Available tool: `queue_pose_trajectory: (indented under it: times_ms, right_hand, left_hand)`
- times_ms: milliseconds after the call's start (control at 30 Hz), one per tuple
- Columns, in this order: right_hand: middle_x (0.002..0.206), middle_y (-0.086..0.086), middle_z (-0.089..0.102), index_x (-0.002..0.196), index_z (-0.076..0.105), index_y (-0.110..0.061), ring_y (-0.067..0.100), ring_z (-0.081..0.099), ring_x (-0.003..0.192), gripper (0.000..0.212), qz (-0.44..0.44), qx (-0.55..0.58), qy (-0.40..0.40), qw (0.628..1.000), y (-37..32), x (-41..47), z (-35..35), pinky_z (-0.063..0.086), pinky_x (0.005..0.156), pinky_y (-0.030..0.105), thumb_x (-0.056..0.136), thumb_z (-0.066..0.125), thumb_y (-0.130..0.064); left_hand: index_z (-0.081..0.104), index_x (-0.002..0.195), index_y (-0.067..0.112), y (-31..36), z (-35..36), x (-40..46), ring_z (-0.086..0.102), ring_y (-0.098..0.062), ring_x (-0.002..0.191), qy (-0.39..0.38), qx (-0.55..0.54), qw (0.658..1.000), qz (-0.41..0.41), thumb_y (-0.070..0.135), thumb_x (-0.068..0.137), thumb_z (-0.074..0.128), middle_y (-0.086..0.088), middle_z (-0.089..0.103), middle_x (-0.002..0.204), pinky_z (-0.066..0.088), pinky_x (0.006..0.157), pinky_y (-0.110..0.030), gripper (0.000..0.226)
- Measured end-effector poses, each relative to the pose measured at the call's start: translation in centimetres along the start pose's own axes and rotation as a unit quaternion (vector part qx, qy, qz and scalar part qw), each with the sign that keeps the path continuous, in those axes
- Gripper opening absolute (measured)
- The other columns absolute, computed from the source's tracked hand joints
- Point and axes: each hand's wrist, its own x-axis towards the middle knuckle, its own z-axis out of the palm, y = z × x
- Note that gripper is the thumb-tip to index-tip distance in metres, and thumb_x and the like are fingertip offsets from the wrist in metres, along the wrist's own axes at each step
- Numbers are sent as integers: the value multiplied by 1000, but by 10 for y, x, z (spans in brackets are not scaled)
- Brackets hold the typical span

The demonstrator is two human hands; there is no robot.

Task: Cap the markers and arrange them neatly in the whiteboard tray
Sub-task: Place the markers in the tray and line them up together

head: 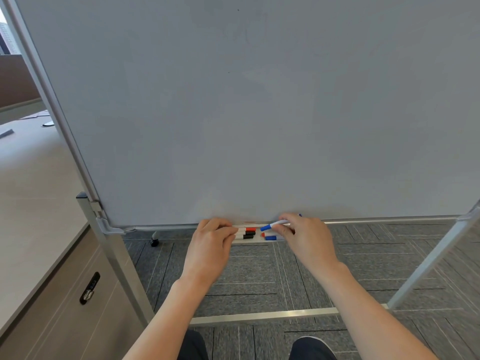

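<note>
A narrow metal tray [257, 241] runs along the bottom of the whiteboard [246, 100]. In it lie a red-capped marker [250, 229] and two black-capped markers [248, 235], side by side, caps pointing right. My left hand [211, 237] rests over their left ends with its fingers curled on them. To the right lie another red-capped marker [263, 234] and a blue-capped marker [271, 238]. My right hand [304, 235] pinches a blue-capped marker [272, 225], lifted slightly above the tray and tilted, cap to the left.
The whiteboard stands on a metal frame with a left post [111, 255], a right leg [428, 261] and a floor crossbar [262, 316]. A cabinet with a lock [89, 288] stands at the left. Grey carpet tiles lie below; my shoes show at the bottom.
</note>
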Motion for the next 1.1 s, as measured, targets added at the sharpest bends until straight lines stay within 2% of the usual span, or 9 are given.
queue_pose_trajectory:
  times_ms: [133,267,367,433,600,767,867,1100]
  right_hand:
    - [56,-15,54,94,69,-31,5,47,52,28,-6,-35,-21,999,5,2,5,33,45,25,90,53,-54]
    - [77,-8,73,99,71,-28,13,65,71,32,-2,-53,-13,998,4,-3,7,49,56,28,92,51,-52]
    - [91,-8,74,112,68,-28,14,66,83,31,14,-9,-3,1000,5,-7,9,51,65,29,91,57,-48]
    - [93,-9,72,107,68,-26,11,64,82,27,11,10,-9,1000,8,-8,10,53,67,31,91,57,-44]
    - [86,-14,55,96,71,-28,4,48,65,15,-55,-2,-7,998,15,-13,13,42,52,20,89,61,-36]
    - [93,-10,59,103,69,-24,11,54,80,20,-131,-3,-43,990,12,-7,16,49,70,32,86,66,-33]
    - [98,-11,56,109,65,-26,12,53,86,26,-143,-32,-72,987,5,-4,18,47,76,31,87,63,-39]
    - [107,-11,53,108,59,-23,10,50,97,20,-135,-53,-94,985,-5,-3,22,40,84,24,91,59,-34]
  left_hand:
    - [75,103,18,0,1,1,54,-14,98,1,0,1000,2,17,88,67,7,67,103,49,84,-26,17]
    - [75,103,18,0,1,1,53,-14,96,3,-3,1000,5,16,88,67,7,66,102,49,84,-26,17]
    - [75,102,18,-1,1,1,53,-14,97,2,-4,1000,6,17,88,67,8,66,102,49,83,-27,17]
    - [75,102,19,-1,1,1,53,-14,97,3,-5,1000,6,16,88,67,8,66,101,49,83,-27,16]
    - [75,102,18,-3,3,1,53,-13,97,5,-7,1000,8,17,88,68,8,66,101,50,83,-26,17]
    - [75,102,20,-2,3,0,53,-14,97,8,-9,1000,4,17,88,68,8,66,101,50,82,-26,16]
    - [75,102,19,-2,3,0,53,-13,97,6,-9,1000,3,18,88,68,8,66,102,50,82,-26,17]
    - [76,101,18,-4,1,-1,53,-14,97,8,-3,1000,6,17,87,68,8,66,101,50,81,-26,16]
